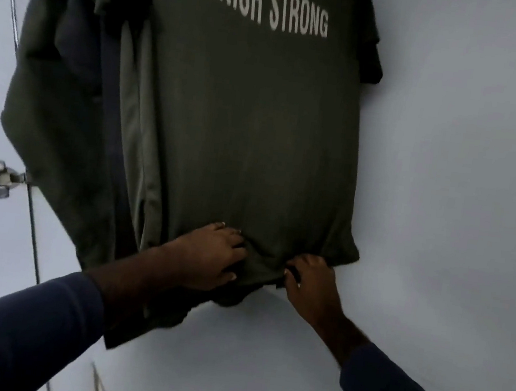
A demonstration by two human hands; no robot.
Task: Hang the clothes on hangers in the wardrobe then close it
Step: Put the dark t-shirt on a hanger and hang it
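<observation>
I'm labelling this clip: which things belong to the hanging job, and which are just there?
Job: FINISH STRONG T-shirt; left hand and right hand, both gripping its hem; other hung garments.
Just there: metal hinge; white panel.

Both hands are on the hem of the olive T-shirt point(251, 136), the one with "FINISH STRONG" printed across it in pale letters. The left hand point(210, 254) bunches the bottom edge, thumb tucked beneath; the right hand point(311, 280) pinches the hem just beside it. More dark garments point(68, 90) hang to the left, against the white wardrobe panel point(462, 188). A metal hinge point(2, 178) shows far left.
</observation>
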